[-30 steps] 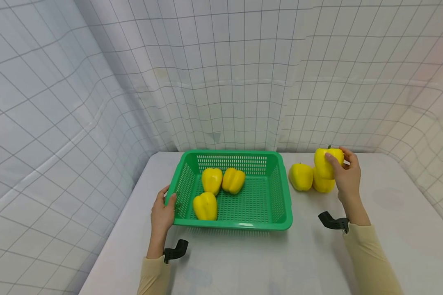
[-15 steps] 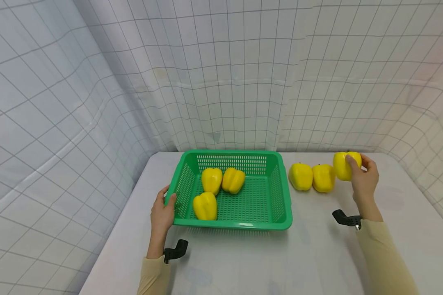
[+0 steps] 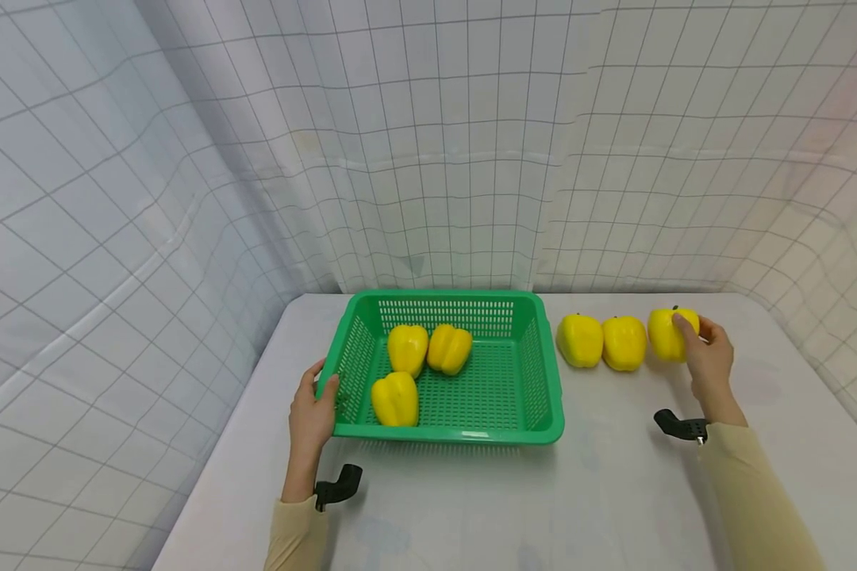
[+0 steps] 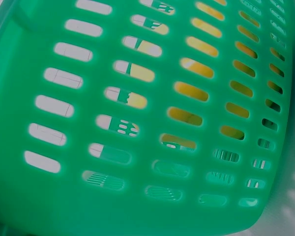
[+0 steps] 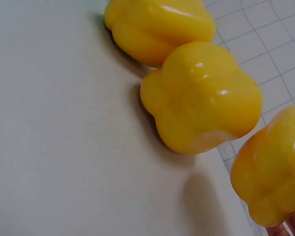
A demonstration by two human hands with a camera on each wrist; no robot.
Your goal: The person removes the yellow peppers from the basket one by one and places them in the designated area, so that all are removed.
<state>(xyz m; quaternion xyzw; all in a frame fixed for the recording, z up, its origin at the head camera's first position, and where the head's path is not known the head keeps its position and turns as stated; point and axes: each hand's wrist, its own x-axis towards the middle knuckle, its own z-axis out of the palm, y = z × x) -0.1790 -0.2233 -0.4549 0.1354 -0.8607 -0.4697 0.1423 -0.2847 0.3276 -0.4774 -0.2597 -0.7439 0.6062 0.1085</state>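
A green plastic basket [image 3: 453, 435] with slotted walls stands on the table, three yellow bell peppers lying in its left half. My left hand [image 3: 311, 412] grips the basket's left rim, thumb on the inner side. In the left wrist view the basket wall [image 4: 137, 211] fills the picture, with yellow showing through its slots. To the right of the basket, two bell peppers [image 3: 579, 341] sit side by side. Beyond them my right hand [image 3: 710, 361] holds another bell pepper [image 3: 666, 337] by its side, stem up. The right wrist view has this pepper [image 5: 273, 167] above its shadow, fingertips below it.
A white table [image 3: 500, 507] spreads under everything. White curtains with a grid pattern [image 3: 457, 159] hang behind and on both sides, close to the table's far edge. Black wrist mounts [image 3: 339, 485] stick out inward from both wrists.
My right hand has carried its bell pepper to the right, off from in front of the neighbouring pepper, then lowered it toward the table. The left hand and the basket have stayed put.
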